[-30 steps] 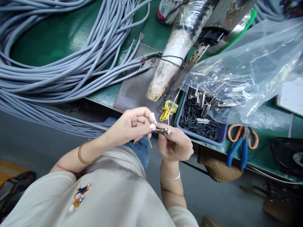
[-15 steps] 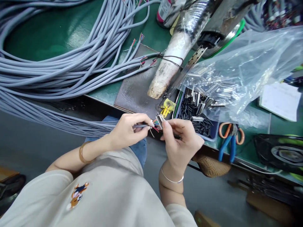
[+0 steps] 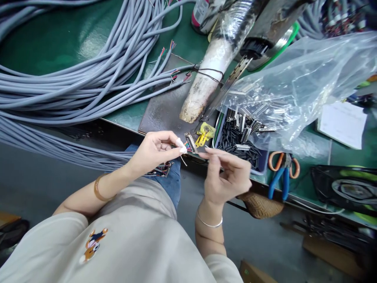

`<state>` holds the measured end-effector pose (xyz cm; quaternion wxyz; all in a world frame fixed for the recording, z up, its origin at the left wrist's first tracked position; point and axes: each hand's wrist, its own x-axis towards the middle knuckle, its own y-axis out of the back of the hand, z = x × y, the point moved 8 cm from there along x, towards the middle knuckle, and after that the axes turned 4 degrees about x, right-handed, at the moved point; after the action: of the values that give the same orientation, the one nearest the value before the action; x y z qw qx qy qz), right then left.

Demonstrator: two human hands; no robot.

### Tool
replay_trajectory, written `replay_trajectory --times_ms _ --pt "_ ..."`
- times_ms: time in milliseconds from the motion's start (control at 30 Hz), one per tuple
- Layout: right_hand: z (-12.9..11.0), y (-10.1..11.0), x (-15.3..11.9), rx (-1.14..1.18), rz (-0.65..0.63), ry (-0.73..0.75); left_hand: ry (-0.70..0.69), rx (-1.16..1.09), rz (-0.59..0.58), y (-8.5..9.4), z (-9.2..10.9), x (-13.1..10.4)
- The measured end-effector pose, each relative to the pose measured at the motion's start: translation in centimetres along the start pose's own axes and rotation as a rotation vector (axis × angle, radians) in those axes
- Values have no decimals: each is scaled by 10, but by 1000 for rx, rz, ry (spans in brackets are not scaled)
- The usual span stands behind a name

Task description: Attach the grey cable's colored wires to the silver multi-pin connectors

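Note:
My left hand (image 3: 160,151) pinches thin coloured wires (image 3: 186,144) between thumb and forefinger. At the ends of these wires sits a metal multi-pin connector (image 3: 191,142), just past the fingertips; whether the fingers also touch it I cannot tell. My right hand (image 3: 228,173) is just right of the connector, forefinger stretched toward it and thumb apart, with nothing visible in it. Behind the connector, yellow clips (image 3: 203,138) lie on a dark plate (image 3: 159,112). More wired connectors (image 3: 161,169) show below my left hand, over my lap.
Bundled grey cables (image 3: 88,88) cover the left of the green bench. A wrapped tube (image 3: 203,82) slants over the plate. A blue bin (image 3: 263,167) holds connectors and black sleeves under a clear bag (image 3: 297,86). Cutters (image 3: 282,173), a paper pad (image 3: 343,124) and a black fan-like object (image 3: 344,192) lie right.
My right hand has let go of the connector and its fingers have spread. The connector has turned and moved slightly up and left with my left hand. The whole view has shifted a little.

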<state>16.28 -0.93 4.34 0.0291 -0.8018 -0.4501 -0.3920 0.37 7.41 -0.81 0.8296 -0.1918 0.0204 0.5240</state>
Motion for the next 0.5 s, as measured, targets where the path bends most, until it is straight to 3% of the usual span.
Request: replay_trajectory --times_ms 167,500 --pt "5 -22 -10 -21 -134 53 -40 17 41 3 -2 5" --pt "2 -25 -3 -57 -86 108 -342 427 249 2 15 -3"
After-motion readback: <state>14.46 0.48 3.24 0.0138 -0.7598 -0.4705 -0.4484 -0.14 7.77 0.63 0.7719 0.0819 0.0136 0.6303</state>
